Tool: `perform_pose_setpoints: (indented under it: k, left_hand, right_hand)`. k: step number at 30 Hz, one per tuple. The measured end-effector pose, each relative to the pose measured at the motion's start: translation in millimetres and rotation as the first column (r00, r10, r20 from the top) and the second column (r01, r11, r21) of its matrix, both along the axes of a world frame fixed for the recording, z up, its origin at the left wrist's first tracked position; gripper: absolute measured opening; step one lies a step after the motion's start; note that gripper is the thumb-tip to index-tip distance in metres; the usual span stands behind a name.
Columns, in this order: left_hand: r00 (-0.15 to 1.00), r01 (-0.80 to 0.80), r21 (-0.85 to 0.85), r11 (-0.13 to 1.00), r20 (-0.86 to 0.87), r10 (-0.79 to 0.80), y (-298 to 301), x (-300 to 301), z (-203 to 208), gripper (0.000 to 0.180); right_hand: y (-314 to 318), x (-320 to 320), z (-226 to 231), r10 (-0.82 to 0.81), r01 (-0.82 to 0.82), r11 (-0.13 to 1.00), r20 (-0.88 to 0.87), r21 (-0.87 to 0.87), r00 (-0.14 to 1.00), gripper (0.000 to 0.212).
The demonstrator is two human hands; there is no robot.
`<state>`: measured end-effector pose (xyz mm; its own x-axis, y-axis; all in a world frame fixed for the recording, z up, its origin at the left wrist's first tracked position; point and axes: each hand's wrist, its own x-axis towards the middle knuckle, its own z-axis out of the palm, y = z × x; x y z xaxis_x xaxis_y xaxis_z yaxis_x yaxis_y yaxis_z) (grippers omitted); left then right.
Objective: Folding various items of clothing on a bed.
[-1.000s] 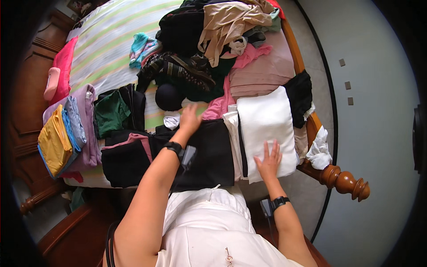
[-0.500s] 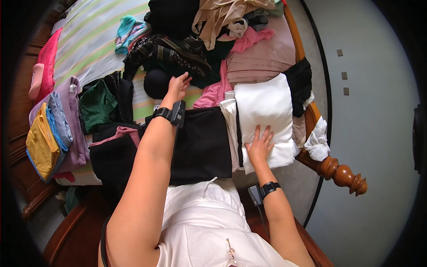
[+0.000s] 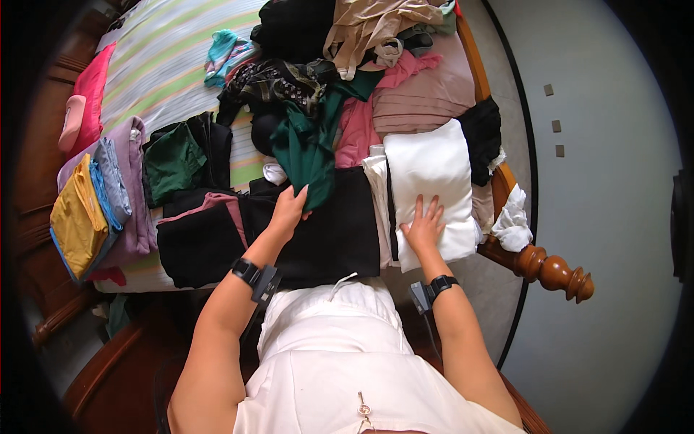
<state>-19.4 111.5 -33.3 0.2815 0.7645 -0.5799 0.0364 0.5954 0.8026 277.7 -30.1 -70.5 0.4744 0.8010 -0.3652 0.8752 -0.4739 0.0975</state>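
A dark green garment (image 3: 311, 145) stretches from the heap toward me, its near end pinched in my left hand (image 3: 290, 210). That hand hovers over folded black cloth (image 3: 336, 224) at the bed's near edge. My right hand (image 3: 424, 223) lies flat with fingers spread on a folded white garment (image 3: 426, 159) at the right. Left of the white one, more folded white cloth (image 3: 376, 188) shows as a narrow strip. Behind the green garment are a patterned black cloth (image 3: 278, 83) and a round black piece (image 3: 266, 132), partly covered.
Folded yellow cloth (image 3: 78, 224) and a lilac towel (image 3: 137, 188) lie at the left. Pink cloth (image 3: 358, 130) and beige clothing (image 3: 372, 32) are heaped farther back. A turned wooden bedpost (image 3: 553, 275) juts out at the right, with crumpled white cloth (image 3: 513, 220) beside it.
My left hand has closed on the green garment and drawn it out of the heap toward me. My right hand stays on the folded white garment.
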Motion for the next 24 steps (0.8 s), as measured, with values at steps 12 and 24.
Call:
perform_pose_setpoints:
  k: [12, 24]
  left_hand:
    - [0.947, 0.296, -0.065, 0.953, 0.147, -0.284, -66, -47, 84, 0.015]
    - [0.749, 0.647, 0.181, 0.741, 0.035, -0.662, -88, -64, 107, 0.020]
  right_hand:
    - [26, -45, 29, 0.350, -0.114, 0.899, -0.537, 0.423, 0.768, 0.055]
    - [89, -146, 112, -0.188, 0.235, 0.933, -0.927, -0.271, -0.324, 0.023]
